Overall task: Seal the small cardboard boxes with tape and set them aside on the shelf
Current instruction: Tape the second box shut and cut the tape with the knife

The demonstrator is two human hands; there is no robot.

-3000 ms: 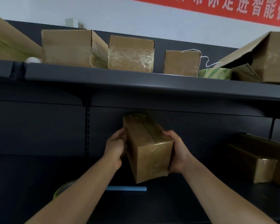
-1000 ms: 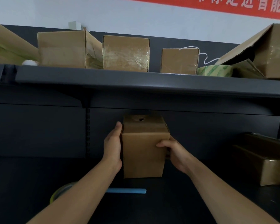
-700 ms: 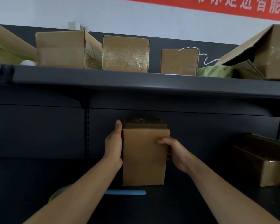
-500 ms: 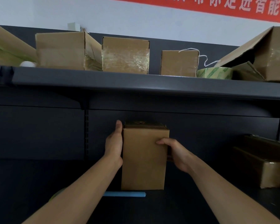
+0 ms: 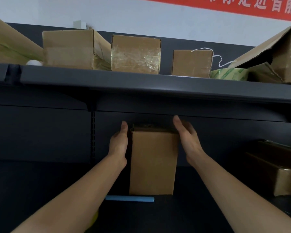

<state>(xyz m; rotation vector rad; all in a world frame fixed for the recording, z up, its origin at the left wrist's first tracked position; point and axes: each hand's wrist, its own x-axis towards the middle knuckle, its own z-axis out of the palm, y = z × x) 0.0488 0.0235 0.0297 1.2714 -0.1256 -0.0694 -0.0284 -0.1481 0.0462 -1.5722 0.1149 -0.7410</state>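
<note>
A small plain cardboard box (image 5: 152, 163) stands upright on the dark lower shelf (image 5: 40, 190), under the upper shelf (image 5: 141, 86). My left hand (image 5: 119, 145) lies flat along the box's left side, fingers straight and pointing up. My right hand (image 5: 187, 140) is open beside the box's upper right corner, fingers straight, slightly apart from the cardboard. A roll of green-printed tape (image 5: 228, 74) lies on the upper shelf at the right.
Several taped cardboard boxes (image 5: 135, 54) line the upper shelf, with a large tilted one (image 5: 279, 52) at the far right. Two more boxes (image 5: 280, 169) sit on the lower shelf at right. A blue rod (image 5: 129, 198) lies in front of the box.
The box was turned upright and lowered onto the lower shelf. My right hand has let go of its front edge and opened beside it; my left hand stays against the left side.
</note>
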